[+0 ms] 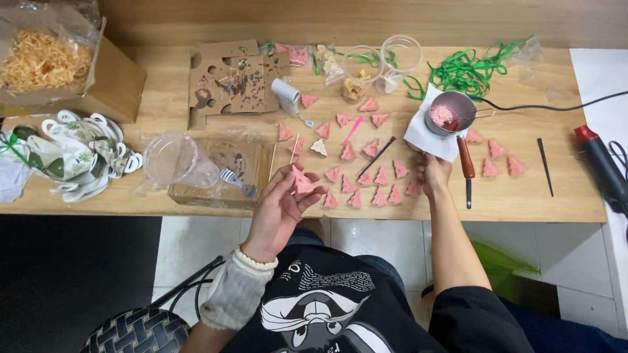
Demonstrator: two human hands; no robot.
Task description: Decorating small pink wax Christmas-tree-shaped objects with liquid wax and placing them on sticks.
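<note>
A pink tree-shaped piece (303, 183) sits in my left hand (280, 210), pinched between thumb and fingers and lifted just off the desk's (562, 196) front edge, tilted toward me, I judge so its face can be checked. My right hand (432, 173) rests near the front edge with fingers curled onto the corner of a white paper sheet (428, 138), seemingly to steady it, though I cannot tell whether they pinch it. On that sheet stands a small metal melting pot (451, 112) with pink material inside, its wooden handle (465, 158) pointing toward the front edge, within reach of the right hand. More pink tree shapes (366, 176) lie spread flat in loose rows across the middle of the desk, apart from each other, probably so they do not stick. A heat gun (605, 167) lies at the right edge, and green ribbon (468, 68) is heaped at the back
</note>
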